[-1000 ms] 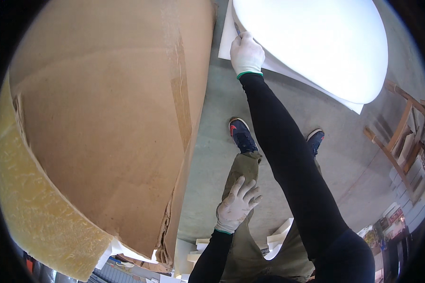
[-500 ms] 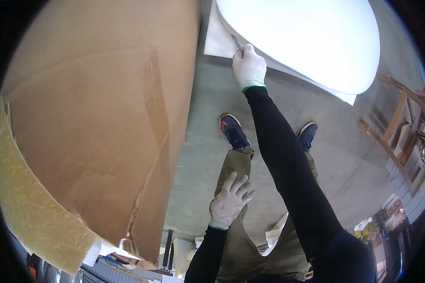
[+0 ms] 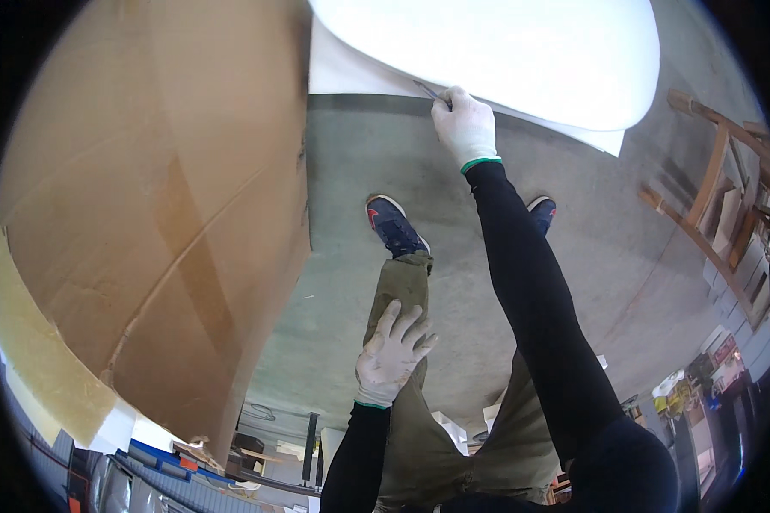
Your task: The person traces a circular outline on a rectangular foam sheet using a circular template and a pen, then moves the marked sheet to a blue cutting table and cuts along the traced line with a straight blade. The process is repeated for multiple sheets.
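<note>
Hidden or unclear: the white foam sheet (image 3: 505,51) runs off the top edge, so its full outline cannot be judged; a second white layer shows beneath it at its left and lower right edges. The thin blade-like tool (image 3: 428,90) in the right hand (image 3: 464,128) is only partly visible, its handle covered by the gloved fingers (image 3: 450,103), and its exact kind is hard to make out. The large cardboard sheet (image 3: 154,205) fills the left side and is cut by the dark rim of the view.

Changes: against the frame half a second ago, the right hand has moved rightward along the lower edge of the foam sheet. The cardboard sheet takes up less of the upper middle, exposing more grey concrete floor (image 3: 359,171). The left hand (image 3: 392,352) has stayed over the left thigh.

Orientation: the tool points up and to the left, its long axis slanting along the foam's lower edge, its tip at that edge.

Hands: right fingers clenched around the tool, arm stretched forward. Left fingers spread and released, holding nothing (resting on or just above the olive trouser leg (image 3: 402,291); contact cannot be confirmed).

Surroundings: a wooden chair frame (image 3: 710,197) stands at right, well apart from the foam
</note>
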The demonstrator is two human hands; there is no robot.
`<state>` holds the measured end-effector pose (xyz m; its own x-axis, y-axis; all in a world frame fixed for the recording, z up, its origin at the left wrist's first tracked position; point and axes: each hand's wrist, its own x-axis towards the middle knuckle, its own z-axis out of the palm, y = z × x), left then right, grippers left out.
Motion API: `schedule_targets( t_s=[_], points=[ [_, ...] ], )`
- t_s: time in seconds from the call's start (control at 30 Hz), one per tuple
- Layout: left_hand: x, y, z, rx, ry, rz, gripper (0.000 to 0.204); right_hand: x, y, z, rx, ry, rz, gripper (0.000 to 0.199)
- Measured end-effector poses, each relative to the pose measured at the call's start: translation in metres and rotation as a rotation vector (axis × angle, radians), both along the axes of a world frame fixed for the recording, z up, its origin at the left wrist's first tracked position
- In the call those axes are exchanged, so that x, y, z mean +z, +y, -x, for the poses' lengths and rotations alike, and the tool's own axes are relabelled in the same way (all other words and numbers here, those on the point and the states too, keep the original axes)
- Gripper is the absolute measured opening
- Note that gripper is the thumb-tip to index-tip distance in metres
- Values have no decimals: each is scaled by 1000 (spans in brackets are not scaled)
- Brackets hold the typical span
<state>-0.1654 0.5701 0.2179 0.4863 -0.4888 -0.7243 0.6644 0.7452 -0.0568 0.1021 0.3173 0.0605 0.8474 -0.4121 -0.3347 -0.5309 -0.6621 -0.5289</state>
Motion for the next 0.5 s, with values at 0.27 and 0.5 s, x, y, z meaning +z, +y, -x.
schedule_targets(
  t_s=[0.27,0.5],
  points=[
    [7,-30,4,-66,30,-98,73,3,-76,44,-14,2,-17,22],
    [7,-59,10,-121,36,-175,72,12,-156,73,-34,47,-70,21]
  ],
)
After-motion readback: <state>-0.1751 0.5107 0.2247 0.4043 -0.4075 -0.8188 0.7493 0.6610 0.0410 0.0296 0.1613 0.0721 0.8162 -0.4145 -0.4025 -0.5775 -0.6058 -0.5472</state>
